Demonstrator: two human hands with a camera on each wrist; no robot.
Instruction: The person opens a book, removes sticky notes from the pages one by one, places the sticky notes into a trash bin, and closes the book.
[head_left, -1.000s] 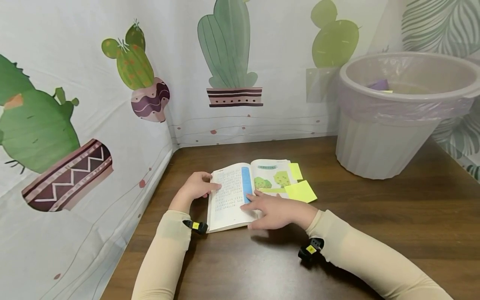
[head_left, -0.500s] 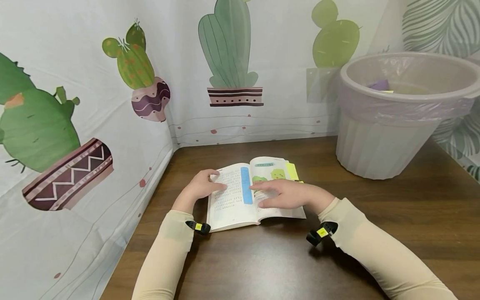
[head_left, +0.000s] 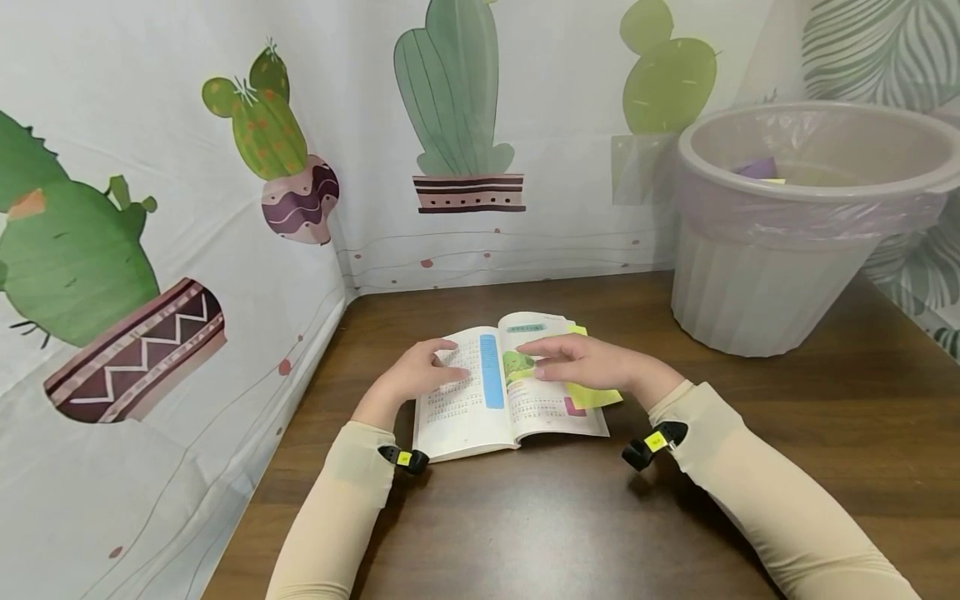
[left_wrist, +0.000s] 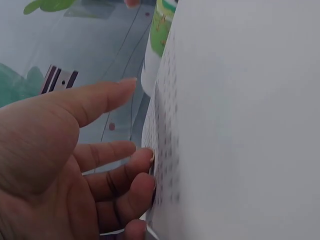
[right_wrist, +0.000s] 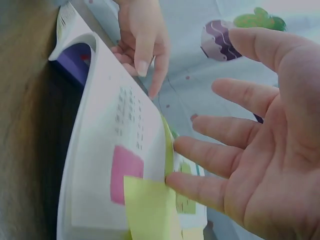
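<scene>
An open book lies on the table with printed text on its pages and a blue strip on the left one. Over that left page is my left hand, thumb apart from loosely bent fingers; in the left wrist view several fingertips meet the paper. My right hand spreads above the right page, fingers nearly straight and pinching nothing. Yellow sticky notes stick out past the book's right edge, partly hidden under this hand. In the right wrist view, a sticky note overlaps a pink printed block, and the little fingertip is right beside the notes.
A grey bin with a clear plastic liner stands at the back right, holding a purple piece and a bit of yellow. Behind the brown wooden table hangs a white cloth printed with cacti.
My right hand has moved from the book's lower middle up and right, over the right page, uncovering its lower part. My left hand has slid slightly right over the left page.
</scene>
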